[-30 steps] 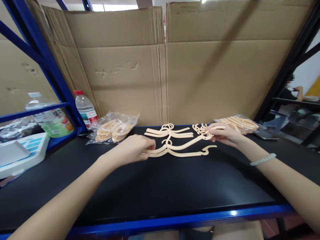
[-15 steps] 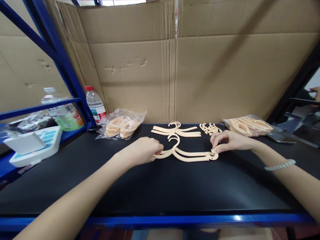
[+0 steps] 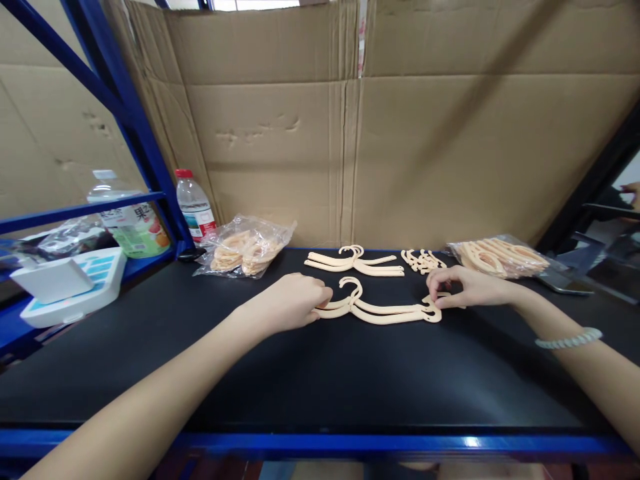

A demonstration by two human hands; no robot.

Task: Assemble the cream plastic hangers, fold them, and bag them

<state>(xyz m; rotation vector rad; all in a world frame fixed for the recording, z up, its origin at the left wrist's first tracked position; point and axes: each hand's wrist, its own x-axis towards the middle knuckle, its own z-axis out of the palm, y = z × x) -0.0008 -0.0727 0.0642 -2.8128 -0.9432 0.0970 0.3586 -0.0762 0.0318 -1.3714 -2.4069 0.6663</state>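
A cream plastic clothes hanger (image 3: 390, 313) with two layered arms and a curved hook lies flat on the black tabletop (image 3: 320, 373). My left hand (image 3: 295, 301) is closed around its left end and hides that tip. At the other end, my right hand (image 3: 463, 288) pinches a small cream hook-shaped end piece (image 3: 434, 313), which touches the ends of the hanger's arms. A pale strip pokes out below the right fingers. Just behind lies a second group of similar hangers (image 3: 380, 270), hooks pointing to the back.
Small cream connector pieces (image 3: 423, 260) are heaped behind my right hand. Clear bags of hanger parts lie at back left (image 3: 245, 250) and back right (image 3: 505, 257). A red-capped bottle (image 3: 195, 207) stands by the blue frame (image 3: 150, 160). Cardboard (image 3: 280, 160) walls the back.
My right fingers have curled in more around the end piece, and a pale strip now shows beneath them. My left hand keeps its hold. The whole view has shifted slightly.
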